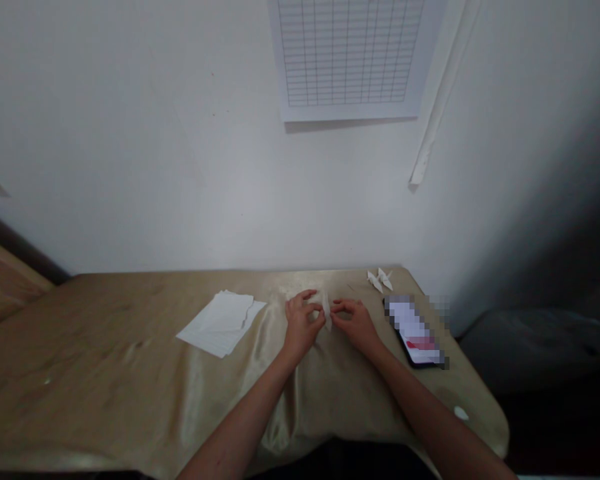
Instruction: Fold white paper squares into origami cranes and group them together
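A small, narrow piece of folded white paper (327, 311) stands between my hands over the gold cloth. My left hand (303, 320) pinches its left side between thumb and index finger, the other fingers spread a little. On the other side, my right hand (355, 321) has thumb and fingertips closed on the paper's right edge. The exact folds are too small to make out. A stack of white paper sheets (220, 323) lies left of my hands. Two small folded paper figures (380, 280) sit near the back right edge.
A phone (414, 333) with a lit, blurred screen lies right of my right hand. A white scrap (461, 413) is near the right front corner of the cloth-covered table (105, 367). Behind the table rises a wall with a printed grid sheet (350, 60).
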{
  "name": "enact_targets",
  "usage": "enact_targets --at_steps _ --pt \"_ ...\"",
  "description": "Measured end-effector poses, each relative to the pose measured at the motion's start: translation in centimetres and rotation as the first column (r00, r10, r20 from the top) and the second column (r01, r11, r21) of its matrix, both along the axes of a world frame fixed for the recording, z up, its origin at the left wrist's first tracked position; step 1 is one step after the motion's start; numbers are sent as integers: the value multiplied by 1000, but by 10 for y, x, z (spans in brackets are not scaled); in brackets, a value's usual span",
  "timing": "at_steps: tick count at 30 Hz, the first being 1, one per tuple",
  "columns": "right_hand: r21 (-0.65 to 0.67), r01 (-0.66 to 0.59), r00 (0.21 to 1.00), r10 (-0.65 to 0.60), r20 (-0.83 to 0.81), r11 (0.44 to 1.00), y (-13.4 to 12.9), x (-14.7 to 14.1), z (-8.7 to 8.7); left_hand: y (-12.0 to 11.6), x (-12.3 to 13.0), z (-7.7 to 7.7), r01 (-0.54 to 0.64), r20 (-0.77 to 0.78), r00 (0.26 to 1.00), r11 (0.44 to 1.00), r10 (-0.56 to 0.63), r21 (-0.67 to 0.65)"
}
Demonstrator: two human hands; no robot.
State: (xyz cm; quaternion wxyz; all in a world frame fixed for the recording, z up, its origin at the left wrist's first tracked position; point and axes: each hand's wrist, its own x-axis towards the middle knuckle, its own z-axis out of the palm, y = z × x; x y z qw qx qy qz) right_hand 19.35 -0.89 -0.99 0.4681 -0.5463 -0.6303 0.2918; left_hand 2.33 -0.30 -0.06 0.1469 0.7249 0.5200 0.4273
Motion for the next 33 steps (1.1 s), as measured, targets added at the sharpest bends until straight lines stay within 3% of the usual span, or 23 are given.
enact_targets --at_steps 11,22,33 --pt "40 48 999 -48 2 998 4 4 -3 0 -1 -5 36 -55 998 998 -33 50" --pt "41 38 999 -39 21 998 4 2 -10 10 -4 -8 45 191 981 994 -27 -95" --pt "49 13 999 -12 -40 999 5 5 -5 10 -5 -2 23 198 980 991 4 -133"
